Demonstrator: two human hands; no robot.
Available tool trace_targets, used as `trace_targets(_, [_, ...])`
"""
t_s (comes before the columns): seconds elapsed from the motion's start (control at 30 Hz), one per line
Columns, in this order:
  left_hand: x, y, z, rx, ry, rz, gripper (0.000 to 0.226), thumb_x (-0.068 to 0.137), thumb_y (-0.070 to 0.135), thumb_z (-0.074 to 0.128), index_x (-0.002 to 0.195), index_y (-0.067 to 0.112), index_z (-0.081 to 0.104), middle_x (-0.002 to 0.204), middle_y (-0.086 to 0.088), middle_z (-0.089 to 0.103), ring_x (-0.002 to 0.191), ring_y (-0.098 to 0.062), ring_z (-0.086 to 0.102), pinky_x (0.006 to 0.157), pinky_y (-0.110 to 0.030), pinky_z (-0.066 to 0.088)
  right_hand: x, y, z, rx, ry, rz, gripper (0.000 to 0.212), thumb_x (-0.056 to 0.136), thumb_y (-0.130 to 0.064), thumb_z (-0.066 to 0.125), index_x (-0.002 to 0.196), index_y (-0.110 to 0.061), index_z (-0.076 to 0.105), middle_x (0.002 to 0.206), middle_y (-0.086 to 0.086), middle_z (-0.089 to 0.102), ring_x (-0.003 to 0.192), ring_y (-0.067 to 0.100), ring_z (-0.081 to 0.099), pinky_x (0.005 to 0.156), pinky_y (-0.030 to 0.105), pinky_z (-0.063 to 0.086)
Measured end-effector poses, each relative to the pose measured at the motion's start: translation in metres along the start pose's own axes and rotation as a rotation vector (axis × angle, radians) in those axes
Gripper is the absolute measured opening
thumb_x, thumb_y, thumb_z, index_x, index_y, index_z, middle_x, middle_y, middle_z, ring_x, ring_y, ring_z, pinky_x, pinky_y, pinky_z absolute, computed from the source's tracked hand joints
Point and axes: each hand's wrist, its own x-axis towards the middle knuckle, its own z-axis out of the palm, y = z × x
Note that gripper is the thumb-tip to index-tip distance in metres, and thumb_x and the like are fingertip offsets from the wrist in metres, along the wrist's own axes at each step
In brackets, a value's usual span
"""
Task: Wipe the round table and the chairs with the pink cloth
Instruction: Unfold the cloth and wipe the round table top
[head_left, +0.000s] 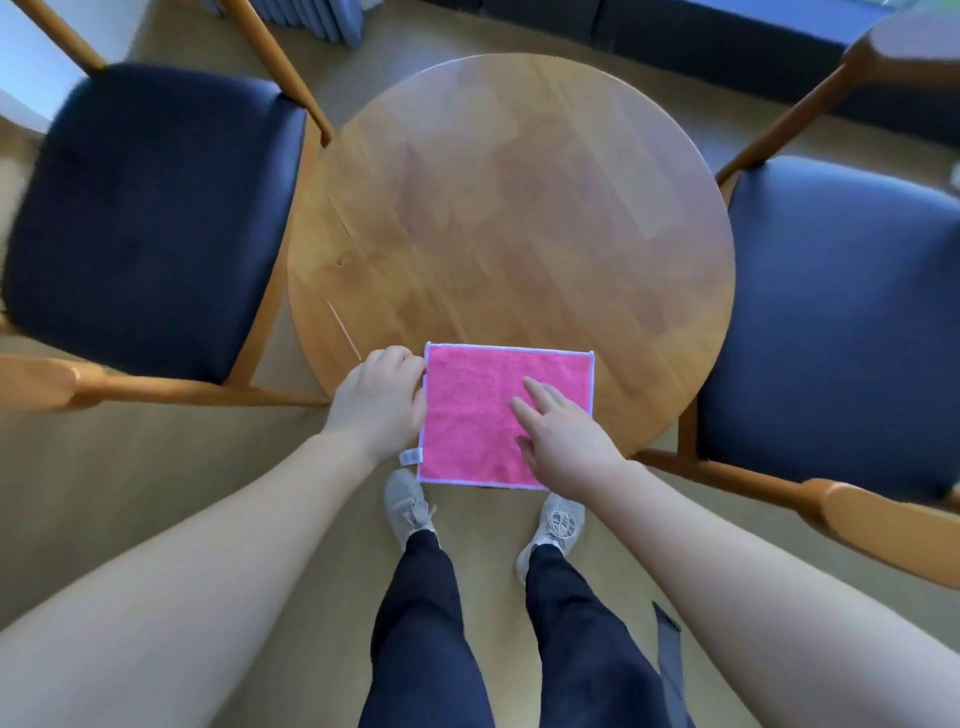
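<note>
Room: tan floor, dark wall base

Tan floor (156, 493) all round; dark baseboard strip (675, 26) at far wall; grey ribbed radiator (322, 21) top left; daylight from upper left.

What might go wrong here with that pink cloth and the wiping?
The pink cloth hangs over the near edge of the round table, so it might slide off toward the shoes. The right hand rests on it with flat fingers while the left hand only holds its left edge, so a wipe may bunch the cloth. The chairs stand close and an elbow may bump them.
</note>
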Motion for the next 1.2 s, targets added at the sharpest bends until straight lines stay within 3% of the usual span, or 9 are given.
trace_targets(0.17, [0.03,-0.023,0.015,-0.005,0.108,0.139,0.026,0.086,0.016,0.054,0.105,0.001,0.063,0.106,-0.014,0.063,0.101,-0.035,0.059,0.082,-0.041,0.049,0.031,-0.015,0.03,0.015,0.046,0.044,0.054,0.105,-0.033,0.025,0.155,-0.014,0.016,0.163,0.015,-0.003,0.15,0.033,-0.002,0.121,0.043,0.005])
trace_targets(0.27, [0.045,-0.037,0.025,0.04,0.071,0.207,0.034,0.085,0.019,0.054,0.111,0.0,0.063,0.113,-0.016,0.063,0.109,-0.035,0.058,0.094,-0.042,0.047,0.052,-0.028,0.05,-0.049,0.081,0.114,0.071,0.093,-0.051,-0.003,0.156,-0.021,-0.002,0.161,0.012,-0.017,0.147,0.032,-0.02,0.118,0.047,-0.013])
trace_targets(0.37, [0.058,-0.051,0.036,0.082,0.076,0.236,0.043,0.083,0.025,0.053,0.116,-0.001,0.062,0.121,-0.017,0.061,0.116,-0.036,0.056,0.101,-0.044,0.043,0.069,-0.04,0.074,-0.026,0.12,0.23,0.074,0.086,-0.059,-0.005,0.149,-0.023,-0.019,0.154,0.009,-0.032,0.139,0.028,-0.036,0.115,0.05,-0.022])
trace_targets(0.43, [0.066,-0.059,0.045,0.096,0.101,0.262,0.045,0.084,0.027,0.052,0.117,-0.001,0.061,0.123,-0.019,0.061,0.117,-0.037,0.055,0.105,-0.039,0.037,0.074,-0.047,0.093,-0.003,0.186,0.271,0.069,0.093,-0.059,0.006,0.148,-0.023,-0.015,0.154,0.009,-0.028,0.142,0.028,-0.032,0.115,0.051,-0.02])
trace_targets(0.6, [0.073,-0.063,0.064,0.089,0.152,0.367,0.048,0.086,0.031,0.044,0.118,-0.001,0.061,0.123,-0.019,0.06,0.118,-0.034,0.052,0.105,-0.037,0.028,0.066,-0.042,0.118,-0.019,0.321,0.203,0.071,0.094,-0.057,0.031,0.152,-0.019,0.018,0.16,0.01,0.013,0.148,0.031,0.009,0.117,0.053,0.006])
trace_targets(0.73, [0.077,-0.057,0.072,0.088,0.181,0.386,0.048,0.085,0.031,0.045,0.116,-0.001,0.062,0.122,-0.019,0.06,0.117,-0.03,0.046,0.104,-0.041,0.032,0.052,-0.014,0.117,-0.08,0.333,0.151,0.069,0.094,-0.058,0.032,0.153,-0.023,0.021,0.161,0.004,0.014,0.149,0.027,0.011,0.117,0.053,0.006])
trace_targets(1.0, [0.114,-0.014,0.075,0.132,0.236,0.415,0.053,0.087,0.032,0.042,0.122,-0.004,0.059,0.128,-0.021,0.057,0.123,-0.029,0.039,0.109,-0.042,0.026,0.03,0.078,0.084,-0.125,0.311,0.332,0.066,0.095,-0.059,0.027,0.152,-0.027,0.022,0.159,0.004,0.023,0.148,0.025,0.011,0.117,0.053,0.004])
trace_targets(1.1, [0.137,-0.003,0.077,0.155,0.255,0.421,0.055,0.089,0.032,0.04,0.128,-0.004,0.055,0.134,-0.021,0.053,0.128,-0.028,0.036,0.112,-0.041,0.023,0.035,0.109,0.065,-0.146,0.349,0.41,0.067,0.095,-0.062,0.017,0.153,-0.029,0.012,0.161,0.003,0.01,0.149,0.025,0.003,0.117,0.052,0.0])
trace_targets(1.2, [0.155,0.003,0.081,0.14,0.259,0.378,0.057,0.091,0.032,0.038,0.134,-0.003,0.049,0.141,-0.02,0.048,0.133,-0.03,0.037,0.115,-0.039,0.019,0.046,0.142,0.045,-0.092,0.355,0.557,0.068,0.088,-0.066,0.002,0.147,-0.037,-0.018,0.156,-0.005,-0.025,0.145,0.021,-0.025,0.116,0.051,-0.017])
